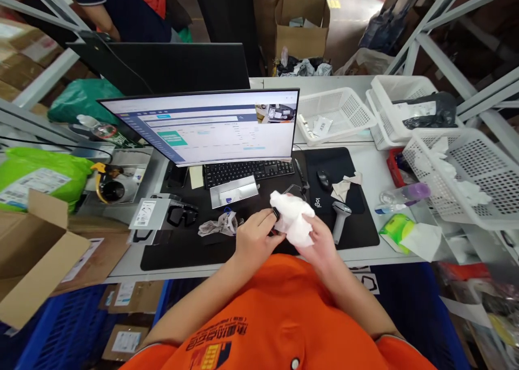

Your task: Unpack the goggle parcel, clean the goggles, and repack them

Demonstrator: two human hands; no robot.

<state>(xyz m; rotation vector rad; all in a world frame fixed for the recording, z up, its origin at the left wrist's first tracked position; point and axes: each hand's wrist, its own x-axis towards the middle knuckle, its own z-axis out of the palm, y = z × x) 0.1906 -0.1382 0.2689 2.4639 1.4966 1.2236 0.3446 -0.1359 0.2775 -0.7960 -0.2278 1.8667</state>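
Observation:
My left hand [255, 235] pinches a small black item [276, 214] that I cannot name, just above the black desk mat [357, 224]. My right hand [322, 240] is closed on a crumpled white tissue [292, 217] pressed against that item. Both hands hover close to my orange shirt, in front of the keyboard [247, 171]. A used crumpled tissue [219, 225] lies on the mat left of my left hand. A grey barcode scanner [340, 219] lies right of my right hand.
A monitor [203, 124] stands behind the keyboard. A mouse [323, 180], black goggles [182, 214], a tissue pack [395, 230] and a spray bottle [401, 194] lie around. White baskets [466, 175] sit right, cardboard boxes [32, 251] left. Another person [121, 8] stands beyond the monitor.

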